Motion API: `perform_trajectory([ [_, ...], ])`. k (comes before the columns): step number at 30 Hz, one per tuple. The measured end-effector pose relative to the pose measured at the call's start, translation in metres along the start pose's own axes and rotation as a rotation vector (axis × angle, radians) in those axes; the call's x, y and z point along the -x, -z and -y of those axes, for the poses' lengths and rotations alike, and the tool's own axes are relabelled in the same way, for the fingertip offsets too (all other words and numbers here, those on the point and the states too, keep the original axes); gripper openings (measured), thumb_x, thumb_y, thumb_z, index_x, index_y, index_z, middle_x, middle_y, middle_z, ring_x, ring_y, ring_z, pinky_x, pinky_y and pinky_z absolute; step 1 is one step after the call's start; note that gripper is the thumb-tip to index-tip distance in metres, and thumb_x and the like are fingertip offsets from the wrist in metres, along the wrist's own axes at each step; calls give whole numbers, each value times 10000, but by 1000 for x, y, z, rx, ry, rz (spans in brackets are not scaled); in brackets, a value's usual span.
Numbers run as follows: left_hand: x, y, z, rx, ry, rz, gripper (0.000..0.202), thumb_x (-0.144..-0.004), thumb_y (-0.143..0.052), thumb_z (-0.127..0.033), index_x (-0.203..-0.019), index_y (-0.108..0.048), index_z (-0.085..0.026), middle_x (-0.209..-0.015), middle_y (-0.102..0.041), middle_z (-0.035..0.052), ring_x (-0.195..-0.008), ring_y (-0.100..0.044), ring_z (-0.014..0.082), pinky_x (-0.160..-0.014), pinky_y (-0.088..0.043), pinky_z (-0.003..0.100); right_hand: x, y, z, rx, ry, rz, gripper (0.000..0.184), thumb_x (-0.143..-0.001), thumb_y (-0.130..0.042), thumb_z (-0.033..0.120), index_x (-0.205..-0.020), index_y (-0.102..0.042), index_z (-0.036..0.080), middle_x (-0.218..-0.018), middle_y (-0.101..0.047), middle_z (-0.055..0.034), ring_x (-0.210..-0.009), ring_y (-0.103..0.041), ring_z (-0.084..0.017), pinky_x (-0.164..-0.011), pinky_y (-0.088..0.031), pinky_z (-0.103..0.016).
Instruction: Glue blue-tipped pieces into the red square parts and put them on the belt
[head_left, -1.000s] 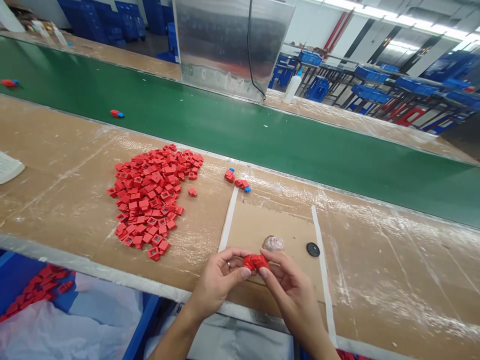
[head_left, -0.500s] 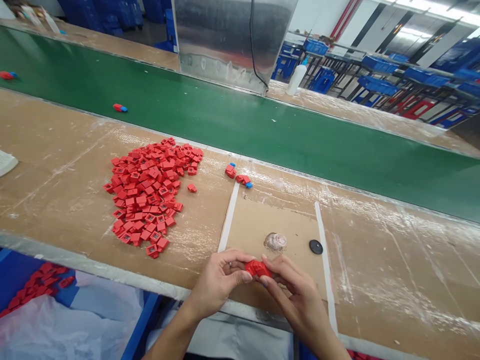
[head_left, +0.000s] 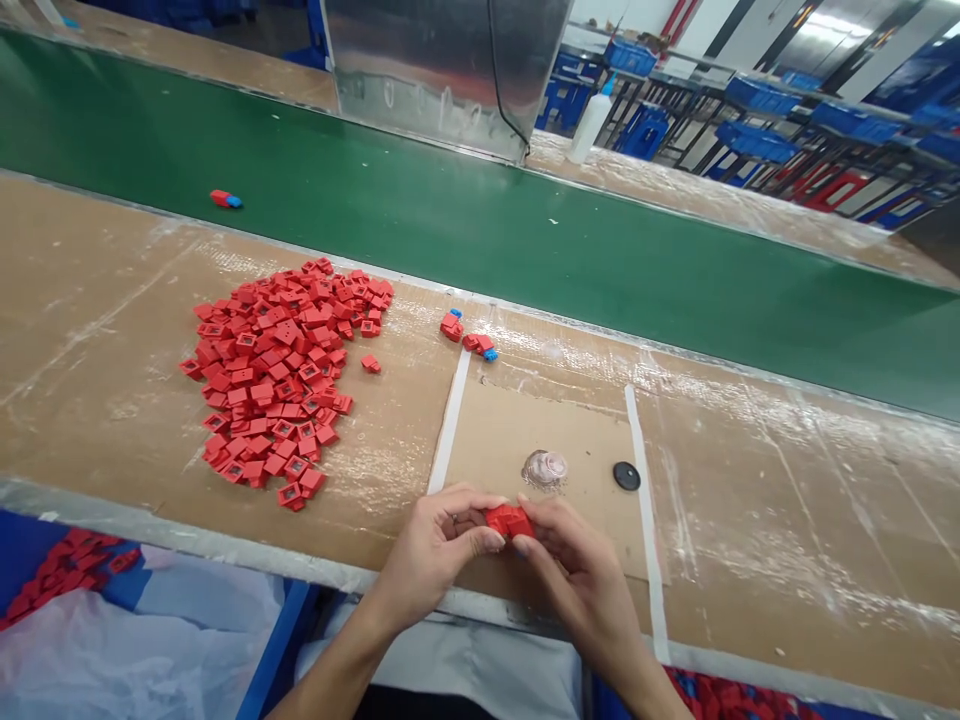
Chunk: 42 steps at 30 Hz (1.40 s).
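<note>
Both my hands pinch one small red plastic part (head_left: pixel 508 519) over the near edge of the cardboard-covered bench (head_left: pixel 112 330). My left hand (head_left: pixel 439 558) grips it from the left with thumb and fingers curled. From the right, my right hand (head_left: pixel 574 575) closes its fingertips on the same part. A heap of several red square parts (head_left: pixel 277 375) lies to the left of my hands. A small clear blob (head_left: pixel 545 467) and a black disc (head_left: pixel 626 475) sit on the cardboard just beyond my fingers.
A few red-and-blue pieces (head_left: pixel 469 335) lie near the bench's far edge; another (head_left: pixel 224 199) rides the green conveyor belt (head_left: pixel 525 240). A metal housing (head_left: pixel 442 70) and white bottle (head_left: pixel 589 125) stand behind. Blue bins with red parts (head_left: pixel 67 575) sit below the bench.
My hands stay together on the red part, with only small finger shifts. The camera has tilted a little, so the scene slid slightly up and left.
</note>
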<state>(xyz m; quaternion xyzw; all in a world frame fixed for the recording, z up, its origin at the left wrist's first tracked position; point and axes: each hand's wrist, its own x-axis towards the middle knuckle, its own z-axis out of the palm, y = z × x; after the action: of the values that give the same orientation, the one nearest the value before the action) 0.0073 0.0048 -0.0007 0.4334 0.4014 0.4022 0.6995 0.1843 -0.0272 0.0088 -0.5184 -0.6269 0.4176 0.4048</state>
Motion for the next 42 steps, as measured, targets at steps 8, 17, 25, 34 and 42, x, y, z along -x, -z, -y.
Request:
perform_trajectory([
  [8, 1, -5, -5, -118, 101, 99, 308, -862, -654, -308, -1135, -681, -168, -700, -642, 5, -612, -595, 133, -605, -501, 244, 14, 1, -13, -117, -68, -107, 257, -938, -603, 255, -1194, -601, 230, -1027, -645, -87, -859, -672, -197, -736, -585, -302],
  [17, -2, -2, -12, -334, 119, 283, 153, -896, -511, -178, -926, -657, -144, -646, -583, -18, -528, -551, 105, -519, -434, 205, 14, 3, -19, 132, 200, -49, 142, -940, -546, 106, -1014, -635, 189, -860, -579, -54, -743, -588, -163, -655, -504, -263],
  [25, -2, 1, -14, -409, 130, 324, 169, -895, -457, -133, -794, -588, -166, -545, -543, -41, -481, -574, 108, -504, -442, 188, 7, 5, -22, 148, 281, 53, 155, -929, -510, 52, -943, -599, 178, -798, -506, -39, -673, -496, -155, -579, -418, -256],
  [34, -4, 0, -13, -358, 148, 309, 177, -925, -455, -194, -838, -605, -158, -551, -556, -28, -502, -614, 132, -509, -485, 211, 5, 8, -26, 113, 236, 64, 110, -932, -539, 93, -914, -605, 179, -778, -511, -29, -667, -507, -153, -589, -420, -257],
  [42, -3, -1, -14, -234, 224, 252, 146, -896, -566, -278, -949, -621, -153, -633, -580, -24, -540, -569, 109, -536, -465, 208, 12, 0, -35, -66, 99, -35, 180, -929, -587, 168, -1095, -618, 228, -856, -599, -35, -714, -595, -159, -601, -488, -242],
])
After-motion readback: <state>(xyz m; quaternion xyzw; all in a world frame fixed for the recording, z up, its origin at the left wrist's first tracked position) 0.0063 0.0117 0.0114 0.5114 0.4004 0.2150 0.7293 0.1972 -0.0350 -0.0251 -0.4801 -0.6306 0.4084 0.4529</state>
